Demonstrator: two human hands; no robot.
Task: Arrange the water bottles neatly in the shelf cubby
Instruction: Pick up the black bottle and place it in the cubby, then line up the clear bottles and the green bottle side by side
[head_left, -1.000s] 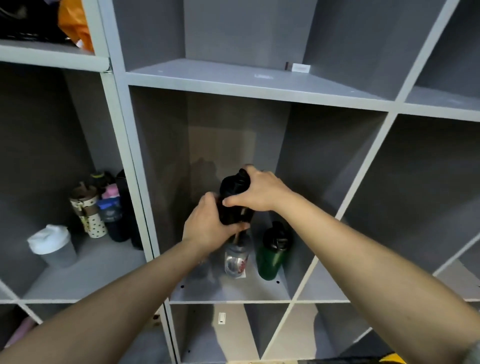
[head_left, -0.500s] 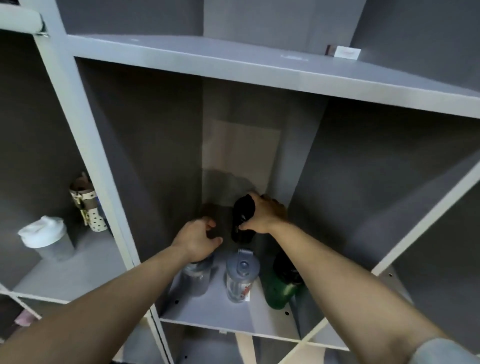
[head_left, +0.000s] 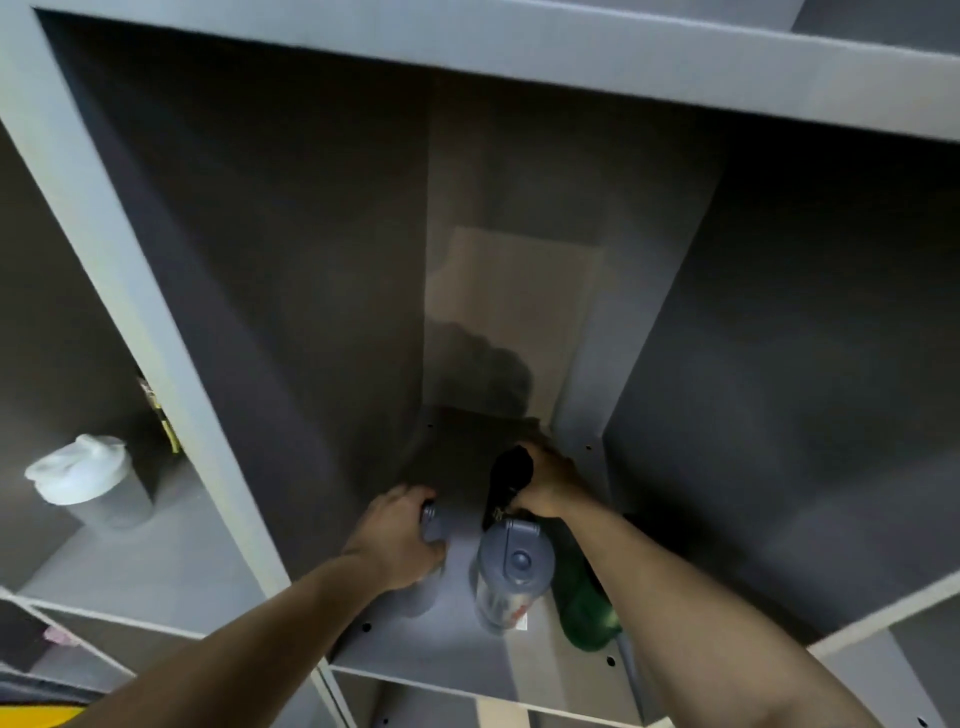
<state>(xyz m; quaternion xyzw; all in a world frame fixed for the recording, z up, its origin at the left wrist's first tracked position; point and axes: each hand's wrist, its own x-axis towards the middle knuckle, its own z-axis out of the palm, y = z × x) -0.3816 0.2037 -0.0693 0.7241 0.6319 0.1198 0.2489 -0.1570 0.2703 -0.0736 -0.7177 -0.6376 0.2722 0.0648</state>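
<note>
Both my hands reach into the middle grey shelf cubby (head_left: 447, 644). My right hand (head_left: 550, 483) grips a black bottle (head_left: 509, 478) that stands behind the others, near the cubby's back. My left hand (head_left: 400, 540) is wrapped over the top of a grey-lidded clear bottle (head_left: 431, 525) at the front left. Between my arms stands a clear bottle with a grey flip lid (head_left: 509, 571). A green bottle (head_left: 582, 608) stands at the front right, partly hidden by my right forearm.
The cubby to the left holds a shaker cup with a white lid (head_left: 85, 480) and a patterned bottle (head_left: 163, 415) half hidden by the divider. A lower cubby shows below the shelf edge. The cubby to the right is dark.
My head has moved closer to the cubby. My right hand carried the black bottle down and back behind the others. My left hand let go of it and settled on the front-left bottle.
</note>
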